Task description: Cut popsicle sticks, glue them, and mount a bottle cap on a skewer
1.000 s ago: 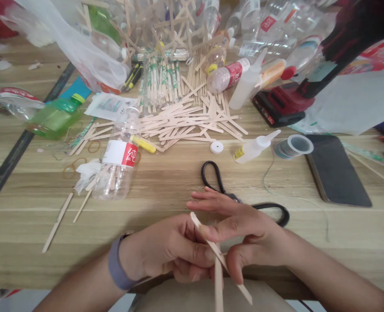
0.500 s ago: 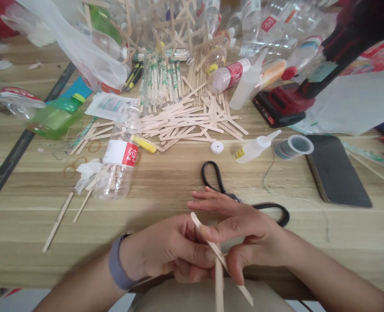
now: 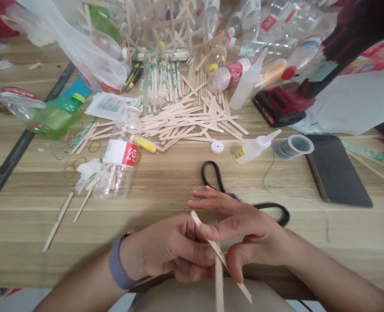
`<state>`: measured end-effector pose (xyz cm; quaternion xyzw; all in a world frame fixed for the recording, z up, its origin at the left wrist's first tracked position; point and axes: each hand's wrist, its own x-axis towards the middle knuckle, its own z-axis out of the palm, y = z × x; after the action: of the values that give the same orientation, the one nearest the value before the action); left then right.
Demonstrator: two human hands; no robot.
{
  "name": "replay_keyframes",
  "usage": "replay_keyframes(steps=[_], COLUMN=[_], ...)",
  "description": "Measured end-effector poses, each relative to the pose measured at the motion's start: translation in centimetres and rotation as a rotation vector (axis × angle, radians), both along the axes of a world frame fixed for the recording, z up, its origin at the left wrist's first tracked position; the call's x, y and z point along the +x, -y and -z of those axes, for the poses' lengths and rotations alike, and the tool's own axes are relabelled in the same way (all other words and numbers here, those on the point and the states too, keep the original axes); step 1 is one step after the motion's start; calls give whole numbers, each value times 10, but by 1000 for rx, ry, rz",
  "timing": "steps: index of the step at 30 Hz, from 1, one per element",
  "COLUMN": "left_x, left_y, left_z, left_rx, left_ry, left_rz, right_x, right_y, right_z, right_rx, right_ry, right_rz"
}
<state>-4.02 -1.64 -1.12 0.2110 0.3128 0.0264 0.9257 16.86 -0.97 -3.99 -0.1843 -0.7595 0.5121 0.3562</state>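
Near the table's front edge, my left hand (image 3: 175, 247) is closed on wooden sticks (image 3: 219, 281), its thumb and fingers pinching them where two cross. One stick points down; the other slants (image 3: 244, 291) from upper left to lower right. My right hand (image 3: 250, 229) touches the slanted stick with its index finger and thumb, its other fingers stretched out to the left. Just behind it lie black-handled scissors (image 3: 213, 175), partly covered by this hand. A clear bottle (image 3: 116, 151) with sticks showing in its lower part is beyond my left hand.
A pile of flat sticks (image 3: 185, 123) covers the middle. Right of it are a glue bottle (image 3: 253, 148), a thread spool (image 3: 294, 146), a phone (image 3: 338, 169) and a red-black power tool (image 3: 283, 104). A green bottle (image 3: 57, 117) lies left. Plastic bottles crowd the back.
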Motion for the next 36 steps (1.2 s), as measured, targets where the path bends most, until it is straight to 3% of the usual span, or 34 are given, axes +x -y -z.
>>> replay_keyframes(steps=[29,36], left_x=[2,4], left_y=[0,0], left_z=[3,0], left_rx=[4,61], left_ry=[103,121], left_rz=[-51,-5], right_x=[1,6], right_y=[-3,-3], right_z=[-5,-23], right_rx=[-26,28], right_ry=[12,47], right_rz=[20,74])
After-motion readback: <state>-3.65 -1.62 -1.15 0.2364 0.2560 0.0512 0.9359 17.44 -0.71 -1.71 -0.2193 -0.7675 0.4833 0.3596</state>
